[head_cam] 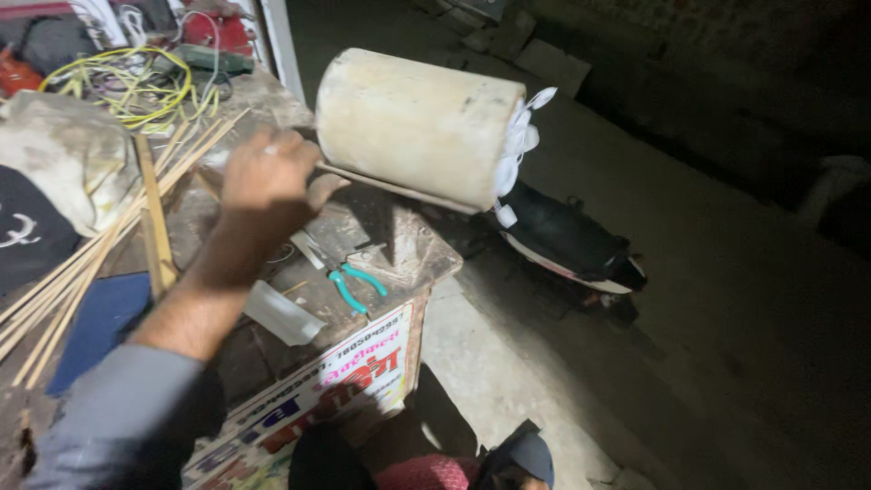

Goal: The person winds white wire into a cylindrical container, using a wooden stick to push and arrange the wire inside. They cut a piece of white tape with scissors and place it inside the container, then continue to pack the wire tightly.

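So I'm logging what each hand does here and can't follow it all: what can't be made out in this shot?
Head view only:
- Left hand: its fingertips are hidden behind the hand, so its grip on the thin stick under the pale cylinder is unclear.
- Right hand: out of frame.
- Background past the scooter: too dark.

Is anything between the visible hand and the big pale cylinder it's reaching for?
Nothing visible separates them. The hand is already at the cylinder, its thumb against the thin stick running under the cylinder's lower edge. The pliers and bamboo sticks lie lower on the bench, out of the way.
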